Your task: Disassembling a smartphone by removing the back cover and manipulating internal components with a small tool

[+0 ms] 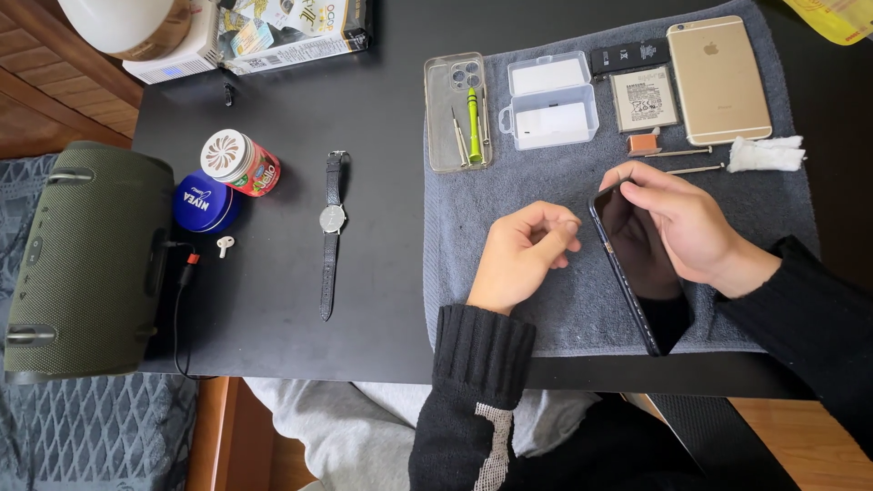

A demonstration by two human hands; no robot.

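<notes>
Surface: black table (364, 118) with a grey towel (546, 182) spread over its right half; wooden floor shows beyond the edges.
Right hand: the right hand (682, 223) grips the top end of a black smartphone (637, 273), fingers curled over its upper edge, holding it tilted up on its long side above the towel.
Left hand: the left hand (523, 250) rests on the towel just beside the phone, fingers loosely curled with thumb and fingertips pinched together; whether anything sits between them I cannot tell.
Clear case: a clear phone case (456, 109) lies open side up at the towel's left edge, holding a green-handled screwdriver (474, 123) and thin metal tools.
Plastic box: a small clear hinged box (552, 100) lies open, with white inside.
Far corner: a gold smartphone (718, 77) face down, two flat batteries (643, 98) beside it.
Tins: a round blue tin (205, 202) touching a red can (241, 162) with a white patterned lid, left of a wristwatch (332, 232).
Left edge: an olive-green speaker (86, 259).
</notes>
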